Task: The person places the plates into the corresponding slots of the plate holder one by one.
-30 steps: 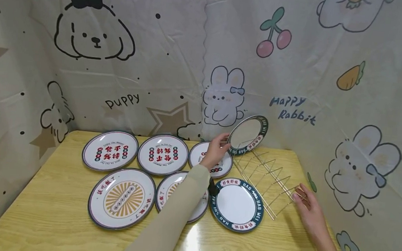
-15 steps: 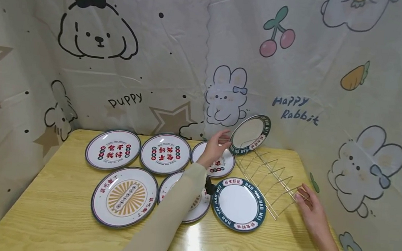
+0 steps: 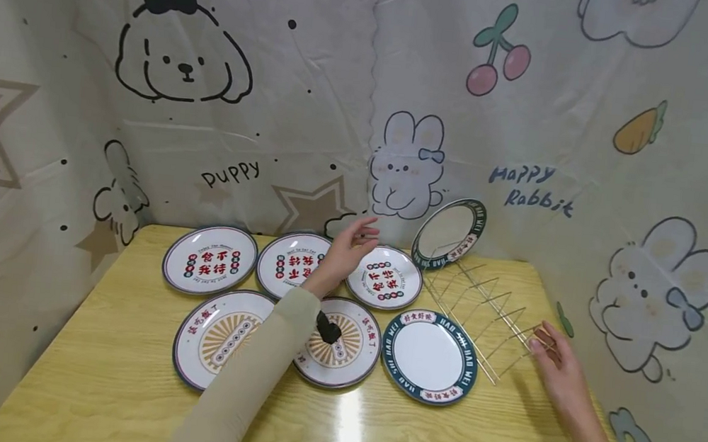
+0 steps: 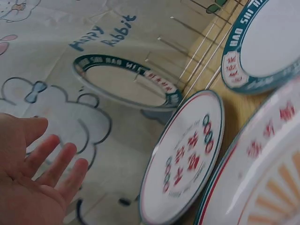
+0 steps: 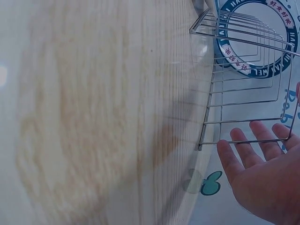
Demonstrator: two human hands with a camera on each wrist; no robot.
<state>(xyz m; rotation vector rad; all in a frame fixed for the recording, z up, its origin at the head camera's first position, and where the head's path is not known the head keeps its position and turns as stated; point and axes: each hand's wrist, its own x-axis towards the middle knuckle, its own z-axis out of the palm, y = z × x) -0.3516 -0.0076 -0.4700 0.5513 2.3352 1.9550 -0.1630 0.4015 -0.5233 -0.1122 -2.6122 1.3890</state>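
A wire rack (image 3: 493, 309) lies on the table's right side. At its far end a green-rimmed plate (image 3: 448, 236) stands tilted in the wires; the same plate (image 4: 129, 82) shows in the left wrist view. My left hand (image 3: 343, 254), fingers loosely spread, hangs over the back row of plates, left of the standing plate, holding nothing; in its wrist view the palm (image 4: 35, 187) is bare. My right hand (image 3: 563, 373) grips the rack's near end wire between thumb and fingers; in the right wrist view its fingers (image 5: 251, 151) lie against the end wire.
Another green-rimmed plate (image 3: 429, 358) lies flat left of the rack. Three plates with red characters, such as the left one (image 3: 207, 284), lie behind two sunburst plates (image 3: 346, 370). A printed cloth (image 3: 312, 124) hangs behind and beside the table (image 3: 90, 366).
My left hand has let go of the tilted plate and moved left, uncovering the small red-character plate. The plate stays leaning in the rack. My right hand keeps its place on the rack.
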